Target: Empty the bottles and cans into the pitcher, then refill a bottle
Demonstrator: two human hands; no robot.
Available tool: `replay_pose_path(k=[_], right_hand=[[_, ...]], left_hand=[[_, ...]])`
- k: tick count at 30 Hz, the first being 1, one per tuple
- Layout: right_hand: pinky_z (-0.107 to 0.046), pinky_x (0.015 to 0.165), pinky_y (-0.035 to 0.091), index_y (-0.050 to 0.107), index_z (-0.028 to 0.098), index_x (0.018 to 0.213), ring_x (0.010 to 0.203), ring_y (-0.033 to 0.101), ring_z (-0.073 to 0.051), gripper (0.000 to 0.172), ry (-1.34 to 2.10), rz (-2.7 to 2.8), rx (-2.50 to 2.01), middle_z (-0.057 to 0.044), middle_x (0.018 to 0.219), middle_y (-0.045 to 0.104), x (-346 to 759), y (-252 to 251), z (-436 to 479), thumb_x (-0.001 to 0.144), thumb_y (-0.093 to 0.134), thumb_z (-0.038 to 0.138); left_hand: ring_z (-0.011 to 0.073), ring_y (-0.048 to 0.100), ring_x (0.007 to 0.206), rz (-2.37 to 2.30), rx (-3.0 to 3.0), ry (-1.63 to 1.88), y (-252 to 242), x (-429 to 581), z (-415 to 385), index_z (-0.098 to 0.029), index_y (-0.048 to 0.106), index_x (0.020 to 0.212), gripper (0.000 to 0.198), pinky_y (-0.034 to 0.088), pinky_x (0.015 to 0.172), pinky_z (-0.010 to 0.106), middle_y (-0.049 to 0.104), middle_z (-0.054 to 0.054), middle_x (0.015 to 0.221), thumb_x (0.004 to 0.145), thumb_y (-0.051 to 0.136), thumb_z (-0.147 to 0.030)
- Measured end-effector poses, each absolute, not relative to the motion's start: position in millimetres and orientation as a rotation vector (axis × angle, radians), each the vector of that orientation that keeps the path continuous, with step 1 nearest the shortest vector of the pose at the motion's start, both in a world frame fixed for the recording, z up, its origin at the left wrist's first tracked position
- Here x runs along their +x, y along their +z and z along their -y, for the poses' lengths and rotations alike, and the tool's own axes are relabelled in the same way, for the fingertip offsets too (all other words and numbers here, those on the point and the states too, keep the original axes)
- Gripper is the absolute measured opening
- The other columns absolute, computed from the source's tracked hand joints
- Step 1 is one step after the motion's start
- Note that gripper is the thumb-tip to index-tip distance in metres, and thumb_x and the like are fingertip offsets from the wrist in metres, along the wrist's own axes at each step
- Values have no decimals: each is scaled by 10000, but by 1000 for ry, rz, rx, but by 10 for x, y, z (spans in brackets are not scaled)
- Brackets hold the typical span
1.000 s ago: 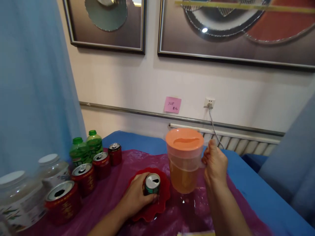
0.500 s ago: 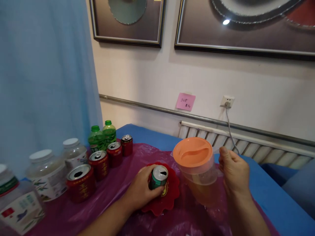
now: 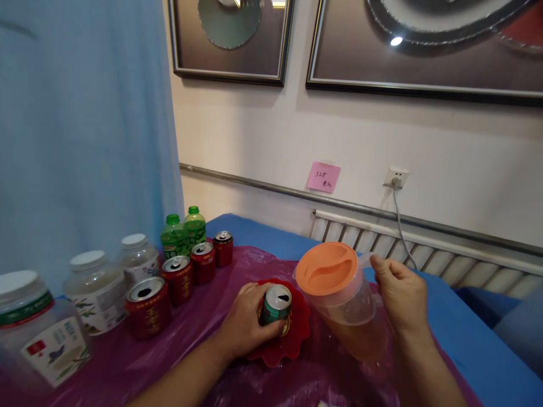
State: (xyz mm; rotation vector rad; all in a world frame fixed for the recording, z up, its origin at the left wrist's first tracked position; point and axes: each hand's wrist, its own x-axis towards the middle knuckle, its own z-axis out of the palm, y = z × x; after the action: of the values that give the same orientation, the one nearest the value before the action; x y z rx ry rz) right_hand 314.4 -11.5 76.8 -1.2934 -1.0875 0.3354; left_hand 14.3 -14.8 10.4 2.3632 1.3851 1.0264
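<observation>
My left hand is wrapped round a green drink can, whose opened silver top faces up. Beneath the can lies a red scalloped plate on purple plastic sheeting. My right hand grips the handle of a clear plastic pitcher with an orange lid. The pitcher leans to the left, its lid near the can but apart from it. Amber liquid shows in its lower part. No stream from the spout is visible.
Several red drink cans stand in a row at the left. Behind them are two green bottles and several clear jars with white lids. Purple plastic sheeting covers part of a blue tabletop. A radiator runs along the wall.
The pitcher has tilted further left, with its lid closer to the can. My left hand still holds the can over the plate. The camera view has shifted slightly left.
</observation>
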Motion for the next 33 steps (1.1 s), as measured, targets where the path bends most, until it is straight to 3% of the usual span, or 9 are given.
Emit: replay_pose_path(k=[12, 17, 26, 33], right_hand=[[-244, 537, 293, 437, 205, 528, 575, 309, -113, 597, 403, 1154, -1260, 56, 562, 323, 3111, 672, 40, 731, 698, 703], [-244, 523, 283, 435, 204, 506, 563, 312, -112, 605, 360, 1159, -1303, 54, 544, 322, 3090, 696, 58, 721, 696, 705], [-242, 492, 274, 418, 210, 501, 542, 299, -109, 603, 338, 1192, -1331, 56, 534, 308, 3086, 660, 44, 727, 691, 698], [-244, 484, 253, 405, 214, 498, 535, 288, -107, 609, 329, 1221, -1351, 55, 530, 304, 3048, 657, 51, 730, 677, 707]], left_hand=[[293, 628, 1085, -1435, 2327, 1033, 82, 131, 134, -269, 611, 1213, 581, 430, 1021, 442, 713, 45, 1180, 662, 782, -335], [270, 637, 1052, -1423, 2325, 1026, 122, 143, 158, -265, 622, 1169, 504, 417, 1021, 429, 723, 27, 1149, 683, 753, -298], [287, 629, 1126, -1430, 2263, 986, 93, 126, 145, -271, 626, 1186, 563, 298, 1152, 488, 723, 20, 1200, 649, 792, -294], [289, 642, 1127, -1390, 2240, 977, 112, 126, 156, -275, 636, 1184, 567, 286, 1166, 505, 730, 22, 1204, 641, 795, -313]])
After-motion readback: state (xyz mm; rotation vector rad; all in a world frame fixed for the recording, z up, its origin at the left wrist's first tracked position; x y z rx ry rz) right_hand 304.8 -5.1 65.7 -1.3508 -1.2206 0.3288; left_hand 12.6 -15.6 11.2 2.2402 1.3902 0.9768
